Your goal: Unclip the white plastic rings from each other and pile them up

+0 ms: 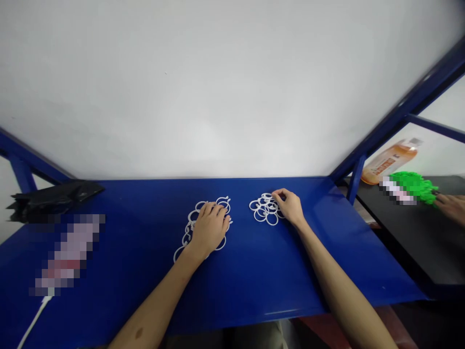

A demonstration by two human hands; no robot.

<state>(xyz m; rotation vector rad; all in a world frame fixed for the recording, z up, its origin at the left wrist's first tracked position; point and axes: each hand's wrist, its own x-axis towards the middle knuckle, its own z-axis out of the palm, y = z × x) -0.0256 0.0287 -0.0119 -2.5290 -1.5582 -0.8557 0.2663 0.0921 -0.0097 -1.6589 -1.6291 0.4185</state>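
Note:
Two groups of white plastic rings lie on the blue table (254, 281). My left hand (209, 227) rests palm down on the left group of rings (192, 218), its fingers stretched flat over them. My right hand (289, 206) sits at the right edge of the smaller right cluster of rings (263, 209), with its fingers curled and the fingertips pinched on one ring.
A black bag (51, 198) lies at the table's far left, with a white cable (34, 320) near the front left corner. A white wall stands behind. On the black table at right are an orange bottle (390, 162), green parts (416, 186) and another person's hand (450, 206).

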